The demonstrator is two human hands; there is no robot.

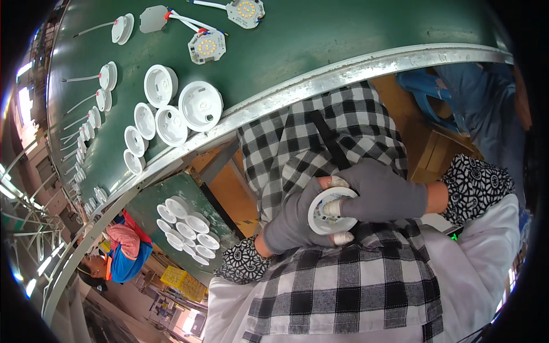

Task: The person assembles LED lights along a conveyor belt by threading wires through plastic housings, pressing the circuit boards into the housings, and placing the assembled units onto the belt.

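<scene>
Above my lap, both hands are closed on a round white lamp housing (321, 227), its open side turned up. My left hand (291, 226), in a grey fingerless glove, wraps round the left and lower side. My right hand (382, 191), gloved the same way, grips the far right rim and reaches a taped fingertip inside. A small board (330, 219) shows in part in the housing; that fingertip hides much of it. Tape covers other fingertips too. A black-and-white checked apron (343, 297) lies beneath my hands.
Several white housings (200, 106) stand near the metal edge (366, 63) of the green bench (320, 34). LED boards (207, 47) with wires lie beyond. Wired lamps (107, 75) line the left. More housings (197, 223) fill a side table; a co-worker (128, 248) is beyond.
</scene>
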